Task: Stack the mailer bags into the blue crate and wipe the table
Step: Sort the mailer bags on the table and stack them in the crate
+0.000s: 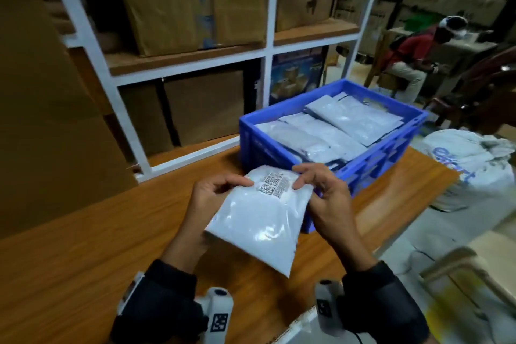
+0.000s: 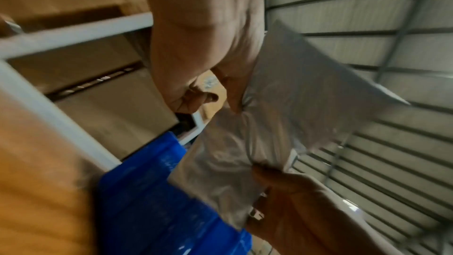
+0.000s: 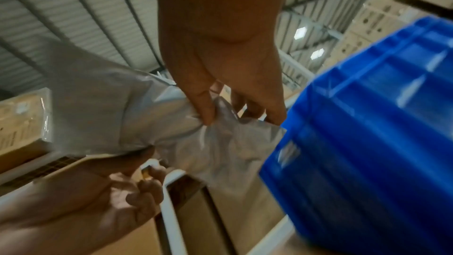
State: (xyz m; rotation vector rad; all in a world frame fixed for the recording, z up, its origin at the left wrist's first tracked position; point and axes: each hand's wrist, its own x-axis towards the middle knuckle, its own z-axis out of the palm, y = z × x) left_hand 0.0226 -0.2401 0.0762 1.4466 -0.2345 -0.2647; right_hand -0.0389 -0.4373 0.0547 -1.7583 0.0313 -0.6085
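We hold one mailer bag (image 1: 259,215) w/ both hands, left hand (image 1: 212,198) & right hand (image 1: 324,195) pinching its edges, above tabletop (image 1: 83,246) near blue crate (image 1: 371,165).

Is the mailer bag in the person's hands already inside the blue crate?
No, both hands hold the mailer bag above the table, in front of the blue crate.

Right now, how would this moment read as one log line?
stage: stacking | left hand: holds mailer bag | right hand: pinches it | blue crate: partly filled | table wipe: not started
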